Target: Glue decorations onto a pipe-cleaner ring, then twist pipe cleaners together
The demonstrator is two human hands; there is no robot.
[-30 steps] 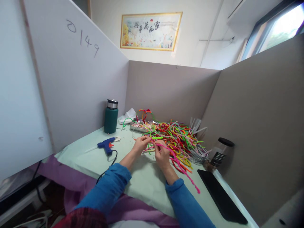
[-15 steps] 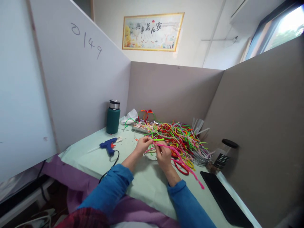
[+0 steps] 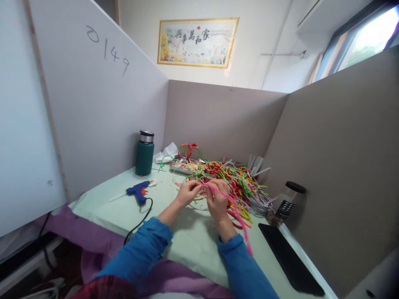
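Observation:
My left hand (image 3: pixel 188 192) and my right hand (image 3: pixel 217 198) are close together over the middle of the table, fingertips nearly meeting. Both pinch a pink fuzzy stem (image 3: pixel 234 206), which runs between the fingertips and trails from my right hand down to the right. Just behind the hands lies a heap of colourful fuzzy stems (image 3: pixel 240 176), with red, green, yellow and grey ones mixed. The small details between my fingertips are too fine to make out.
A green bottle (image 3: pixel 144 154) stands at the back left, near a blue glue gun (image 3: pixel 139 192) with a black cord. A metal tray (image 3: pixel 181 168) sits behind. At right are a clear jar (image 3: pixel 287 201) and a black flat object (image 3: pixel 288 257).
The light green piece seen at my fingertips before is no longer visible. My right hand has turned over its fingers, and the pink stem's loose end has swung inward and hangs more steeply.

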